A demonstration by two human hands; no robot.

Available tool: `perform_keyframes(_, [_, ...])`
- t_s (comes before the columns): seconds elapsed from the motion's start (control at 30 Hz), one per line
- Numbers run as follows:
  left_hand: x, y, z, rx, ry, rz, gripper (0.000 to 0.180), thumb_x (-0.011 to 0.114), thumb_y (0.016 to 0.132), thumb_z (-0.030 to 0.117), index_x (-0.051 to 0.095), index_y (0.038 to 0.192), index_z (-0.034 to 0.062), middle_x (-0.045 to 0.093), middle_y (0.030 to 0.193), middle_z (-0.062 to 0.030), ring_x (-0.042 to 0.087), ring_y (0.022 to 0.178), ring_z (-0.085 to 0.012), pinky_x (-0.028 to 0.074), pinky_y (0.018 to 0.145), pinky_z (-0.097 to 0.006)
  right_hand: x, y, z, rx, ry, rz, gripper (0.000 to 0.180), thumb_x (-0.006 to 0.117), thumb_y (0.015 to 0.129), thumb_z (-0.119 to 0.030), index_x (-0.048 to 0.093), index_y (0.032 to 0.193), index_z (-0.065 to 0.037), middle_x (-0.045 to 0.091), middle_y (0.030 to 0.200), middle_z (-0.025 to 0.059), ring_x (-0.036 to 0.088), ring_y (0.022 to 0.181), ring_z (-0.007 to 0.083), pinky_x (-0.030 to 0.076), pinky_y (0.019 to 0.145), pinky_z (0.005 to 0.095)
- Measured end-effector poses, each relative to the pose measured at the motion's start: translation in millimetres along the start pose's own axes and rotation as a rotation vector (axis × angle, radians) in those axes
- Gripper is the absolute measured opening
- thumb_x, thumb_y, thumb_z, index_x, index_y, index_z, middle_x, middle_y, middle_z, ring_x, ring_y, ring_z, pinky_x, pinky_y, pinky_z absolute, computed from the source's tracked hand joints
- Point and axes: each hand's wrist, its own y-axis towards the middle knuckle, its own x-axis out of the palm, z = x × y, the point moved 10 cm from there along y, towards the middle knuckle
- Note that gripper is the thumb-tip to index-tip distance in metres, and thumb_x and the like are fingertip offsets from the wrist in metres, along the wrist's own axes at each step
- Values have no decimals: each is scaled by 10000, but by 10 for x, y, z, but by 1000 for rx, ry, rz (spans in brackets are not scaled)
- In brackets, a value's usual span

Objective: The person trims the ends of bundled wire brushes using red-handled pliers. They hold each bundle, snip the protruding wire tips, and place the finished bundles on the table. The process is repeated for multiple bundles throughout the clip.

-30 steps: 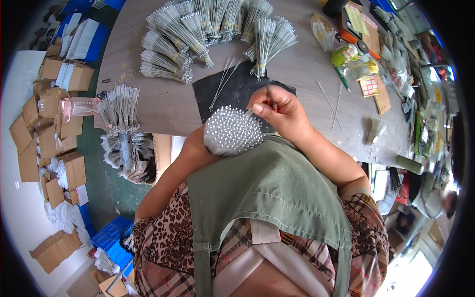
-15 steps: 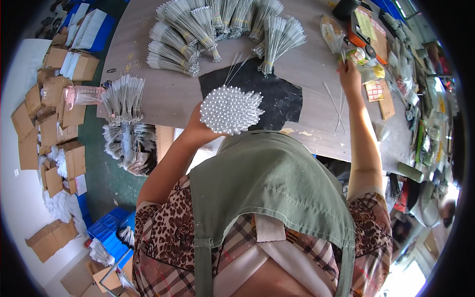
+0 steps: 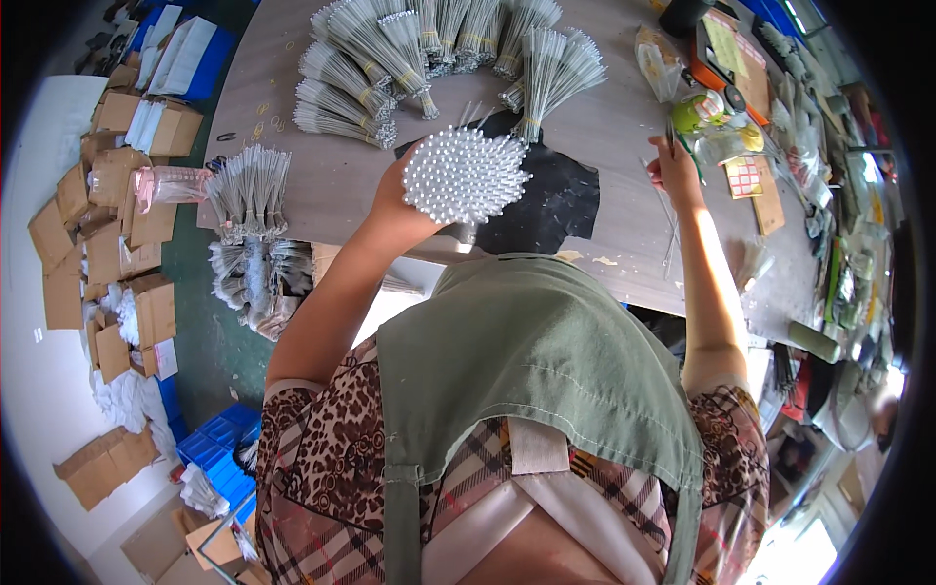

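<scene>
Gripping in left hand [image 3: 402, 207] a thick, round bundle of slim grey wire rods with white tips [image 3: 464, 175], by near edge of grey-brown counter [image 3: 624, 117]: best held snugly, tips even. With right hand [image 3: 676, 174] toward counter's right edge (cannot tell whether empty), avoid jolting bundle.

**Counter [image 3: 624, 127] lanes open L & mid-R**

Bare strip btwn black mat [image 3: 565, 200] & R hand [image 3: 680, 174]; another btwn L hand [image 3: 403, 207] & L-edge wire bundles [image 3: 252, 190]. Far side blocked by fanned wire bundles [image 3: 363, 66]; bag [image 3: 660, 70] & green container [image 3: 693, 113] crowd R.
</scene>
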Motion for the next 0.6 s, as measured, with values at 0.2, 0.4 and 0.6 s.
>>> perform_keyframes(0.2, [-184, 42, 237, 62, 79, 113, 580, 782, 633, 237, 522, 1103, 18, 622, 1038, -93, 599, 952, -187, 461, 837, -293, 484, -740, -992, -166, 302, -390, 562, 302, 928, -519, 549, 1019, -23, 360, 576, -18, 303, 467, 68, 317, 428, 220])
perform_keyframes(0.4, [-242, 24, 142, -82, -186, 150, 582, 792, 626, 201, 522, 1104, 8, 624, 1033, -81, 589, 936, -133, 462, 819, -278, 772, -1254, -1415, -274, 317, -595, 493, 301, 960, -421, 522, 1084, 1, 387, 627, -32, 320, 519, 42, 293, 478, 186])
perform_keyframes(0.6, [-295, 6, 217, 95, -36, 149, 526, 763, 660, 157, 525, 1103, 2, 622, 1034, -86, 592, 931, -149, 469, 818, -283, 912, -1603, -1593, -346, 205, -678, 415, 377, 957, -353, 546, 1078, 5, 442, 675, -27, 363, 575, 46, 311, 515, 185])
